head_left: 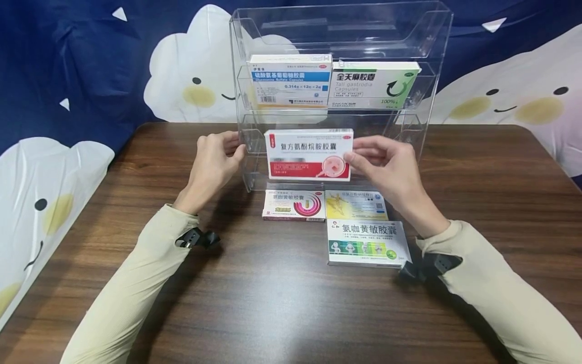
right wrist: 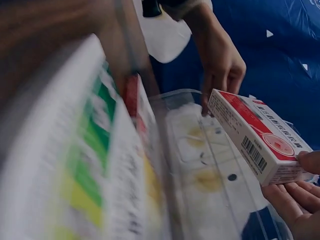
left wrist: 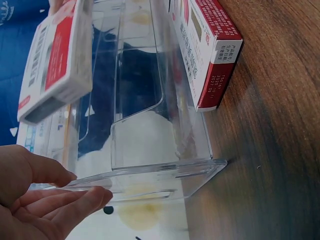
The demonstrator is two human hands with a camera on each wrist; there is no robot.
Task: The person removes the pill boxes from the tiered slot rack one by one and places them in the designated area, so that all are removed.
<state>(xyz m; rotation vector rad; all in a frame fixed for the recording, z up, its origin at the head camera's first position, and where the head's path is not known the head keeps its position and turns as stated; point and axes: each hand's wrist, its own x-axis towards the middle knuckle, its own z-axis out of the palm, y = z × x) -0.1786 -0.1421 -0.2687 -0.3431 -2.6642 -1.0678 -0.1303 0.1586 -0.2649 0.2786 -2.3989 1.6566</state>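
Observation:
My right hand (head_left: 393, 164) pinches the right end of a red-and-white medicine box (head_left: 310, 167), thumb in front and fingers behind. That box is upright in front of the lower part of a clear plastic display rack (head_left: 341, 35). At the rack's left side, my left hand (head_left: 215, 162) pinches the edge between thumb and fingers, as the left wrist view shows. A blue-and-white medicine box (head_left: 291, 88) and a green-and-white medicine box (head_left: 375, 91) stand side by side in a middle tier of the rack.
At the rack's foot lie a pink-ringed medicine box (head_left: 294, 205) and a yellow-and-white medicine box (head_left: 356, 205). Nearer, a white box with a green band (head_left: 368, 242) lies on the wooden table (head_left: 254, 303). A blue cloth with white clouds (head_left: 104, 45) hangs behind.

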